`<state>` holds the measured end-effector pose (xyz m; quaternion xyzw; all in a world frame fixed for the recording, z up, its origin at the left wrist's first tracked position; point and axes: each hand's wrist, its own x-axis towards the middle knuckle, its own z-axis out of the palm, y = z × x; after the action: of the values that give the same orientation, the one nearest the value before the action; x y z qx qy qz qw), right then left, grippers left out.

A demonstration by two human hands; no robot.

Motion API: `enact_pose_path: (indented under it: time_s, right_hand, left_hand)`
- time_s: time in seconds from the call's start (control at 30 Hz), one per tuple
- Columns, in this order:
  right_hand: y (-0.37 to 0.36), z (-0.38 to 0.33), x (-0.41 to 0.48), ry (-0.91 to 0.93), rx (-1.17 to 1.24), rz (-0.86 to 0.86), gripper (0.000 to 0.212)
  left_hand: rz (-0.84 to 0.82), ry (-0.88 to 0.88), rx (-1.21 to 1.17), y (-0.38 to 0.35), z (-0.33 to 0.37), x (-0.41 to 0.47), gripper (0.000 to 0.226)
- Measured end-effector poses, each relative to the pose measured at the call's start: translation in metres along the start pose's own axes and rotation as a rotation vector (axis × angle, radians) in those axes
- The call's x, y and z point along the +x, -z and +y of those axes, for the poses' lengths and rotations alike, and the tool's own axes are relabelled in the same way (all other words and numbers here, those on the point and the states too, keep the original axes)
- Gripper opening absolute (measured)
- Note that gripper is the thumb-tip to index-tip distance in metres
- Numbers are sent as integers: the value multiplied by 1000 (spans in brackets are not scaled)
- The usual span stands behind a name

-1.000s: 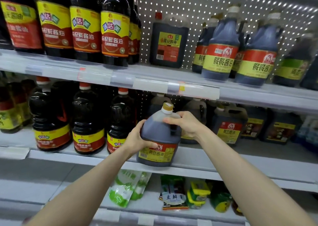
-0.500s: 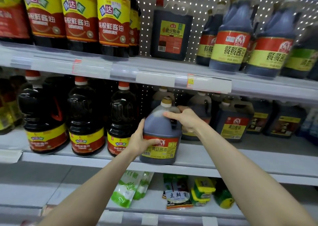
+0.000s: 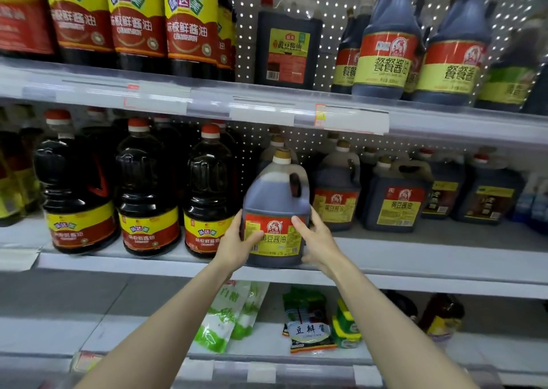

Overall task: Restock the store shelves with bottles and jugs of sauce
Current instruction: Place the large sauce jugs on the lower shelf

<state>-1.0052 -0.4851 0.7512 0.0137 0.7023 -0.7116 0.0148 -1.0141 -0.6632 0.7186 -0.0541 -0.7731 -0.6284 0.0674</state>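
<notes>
Jug (image 3: 275, 208) of dark sauce, label reading 黄豆酱油, upright at the front edge of the middle shelf (image 3: 415, 258); left hand (image 3: 237, 240) and right hand (image 3: 317, 240) grip its lower sides, thumbs on label, fingers curled behind

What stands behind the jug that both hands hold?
Behind the held jug stands another tan-capped jug; only its cap and shoulders show. Its body and label are covered.

Grocery shop aisle, white metal shelves (image 3: 415, 273) with price-tag strips (image 3: 341, 119) across mid frame, pegboard back panel (image 3: 332, 12) at top, rows of labelled sauce bottles (image 3: 148, 193), packaged goods (image 3: 308, 320) below
</notes>
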Motion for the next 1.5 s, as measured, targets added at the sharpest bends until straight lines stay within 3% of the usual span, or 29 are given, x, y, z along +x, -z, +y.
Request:
enact_pose_path:
  time_s: [0.6,1.5]
  right_hand:
    - [9,25,20,69,-57,-21,44]
    - [12,52,33,75,-163,-23,60]
  left_hand:
    - [58,-62,33,-9,-16,3,66]
    - [-2,-35,61,-10,-30,3,70]
